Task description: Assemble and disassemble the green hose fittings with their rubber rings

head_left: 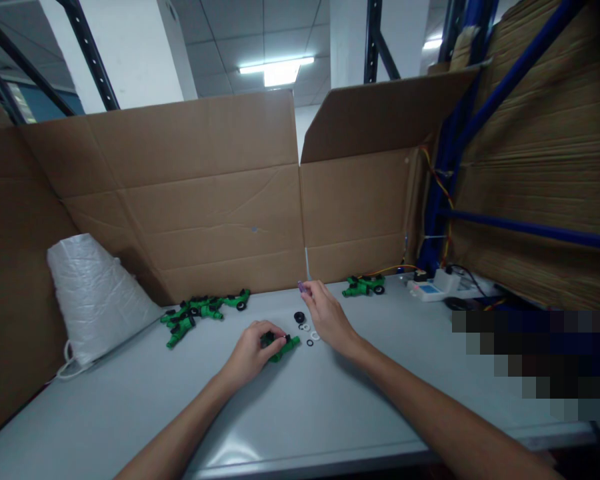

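My left hand (255, 350) is closed around a green plastic pipe fitting (286, 348) with black parts, held low over the table, its narrow end pointing right. My fingers cover much of it. To the right and slightly farther off, my right hand (326, 315) pinches a small purple piece (301, 287) between thumb and fingers; its exact kind is too small to make out. Between the hands lie a black ring-shaped cap (299, 317), a white ring (315, 336), a thin black O-ring (310, 343) and other small rings.
Several green fittings (200, 311) lie at the back left, and more green fittings (364, 286) at the back right. A white wrapped bag (100, 300) leans at left. Cardboard walls (205, 200) enclose the table (280, 420). A power strip (433, 287) with cables sits by the blue post.
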A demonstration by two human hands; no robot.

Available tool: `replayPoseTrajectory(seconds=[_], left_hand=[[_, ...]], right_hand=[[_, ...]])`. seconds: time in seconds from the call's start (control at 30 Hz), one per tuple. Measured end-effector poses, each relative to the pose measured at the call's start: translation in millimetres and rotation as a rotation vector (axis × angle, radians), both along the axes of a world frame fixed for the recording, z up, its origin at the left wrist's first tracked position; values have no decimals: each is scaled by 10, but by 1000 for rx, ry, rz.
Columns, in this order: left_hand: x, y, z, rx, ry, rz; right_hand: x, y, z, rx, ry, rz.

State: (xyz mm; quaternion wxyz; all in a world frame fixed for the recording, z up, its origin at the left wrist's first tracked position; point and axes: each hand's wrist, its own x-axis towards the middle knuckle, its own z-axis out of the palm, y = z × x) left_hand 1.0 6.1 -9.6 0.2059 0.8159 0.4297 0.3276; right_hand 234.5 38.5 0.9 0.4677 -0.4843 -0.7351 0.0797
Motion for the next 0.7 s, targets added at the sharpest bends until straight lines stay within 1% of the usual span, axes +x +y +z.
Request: replayPoseTrajectory(seconds=[0.07,0.13,0.2,0.27,0.4,0.5,0.7], left_hand=[[-12,25,-21,-15,-29,-15],[-17,41,-36,-26,-49,-39],[-11,37,-39,-39,-54,-60],[5,14,-29,-52,-42,-70],[37,-46,12,-65,-7,-75],[46,-60,28,-70,-4,-83],[42,-52,28,-61,-14,-107]], right_hand=[[-57,-43,0,-5,150,82],[-106,-90,-14,-39,270,196],[-149,-133,-40,-55,358,305],[-187,-166,-72,-45,410,374],[-237,-214,-117,-12,445,426],[-250,-250,-110,8,428,441],[-245,-304,-36,-57,318,440]])
